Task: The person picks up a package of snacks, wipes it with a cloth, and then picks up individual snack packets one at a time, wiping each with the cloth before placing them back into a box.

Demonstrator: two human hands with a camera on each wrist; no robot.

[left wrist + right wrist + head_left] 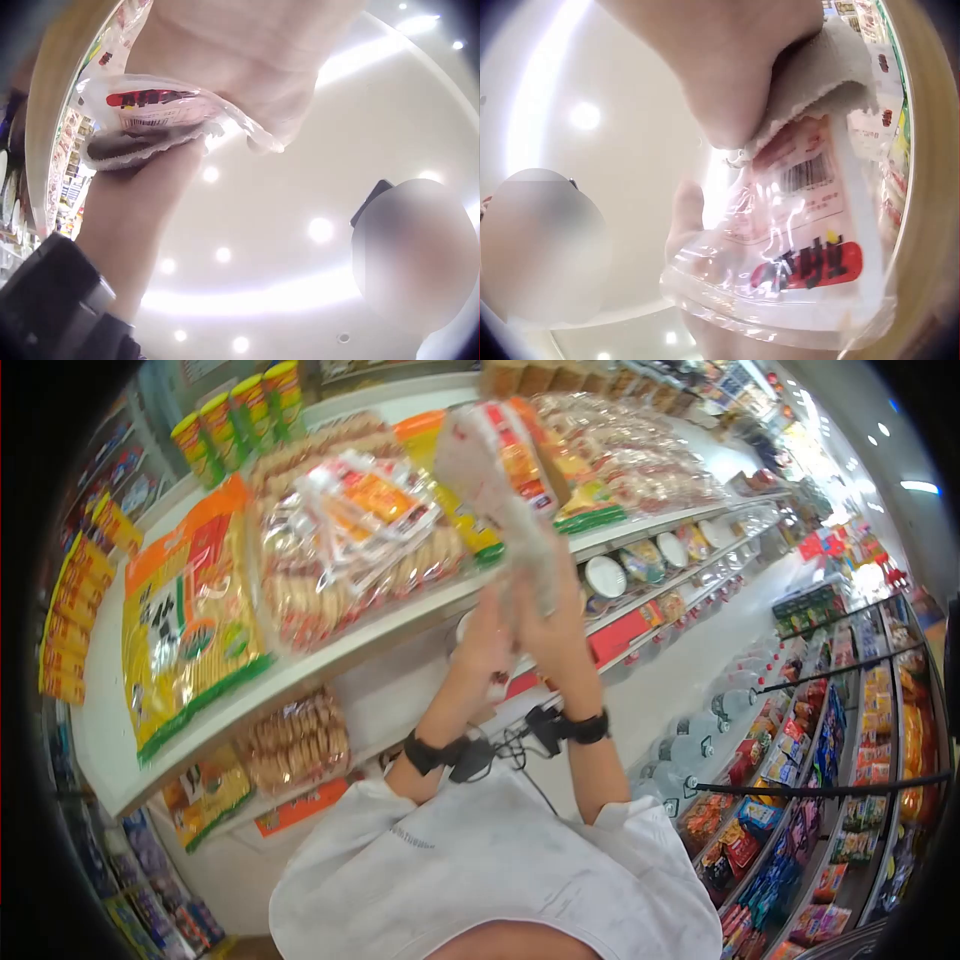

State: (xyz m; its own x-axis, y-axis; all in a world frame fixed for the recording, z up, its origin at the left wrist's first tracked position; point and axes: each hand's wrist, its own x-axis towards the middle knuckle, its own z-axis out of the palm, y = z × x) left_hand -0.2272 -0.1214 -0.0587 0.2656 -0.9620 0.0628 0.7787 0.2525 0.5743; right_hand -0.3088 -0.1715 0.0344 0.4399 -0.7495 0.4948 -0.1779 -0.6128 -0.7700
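In the head view my left hand [485, 635] and right hand [555, 620] are close together in front of the upper shelf. Between them is a clear plastic packet [490, 450] with red print, blurred, reaching up over the shelf goods. A grey-white cloth [535, 555] lies along its near end. In the left wrist view my left hand [232, 52] grips the packet [157, 112], whose barcode and red label show. The right wrist view has my right hand [735, 67] holding the fuzzy-edged cloth [821, 82] against the packet [802, 217]; my left thumb shows beside the plastic.
The white shelf [330, 660] bears large yellow-orange bags [195, 630], a pile of small packets [370, 505] and yellow-green canisters [235, 420]. Tubs [605, 575] stand on a lower shelf. Water jugs [690, 740] and snack racks [860, 760] line the right side.
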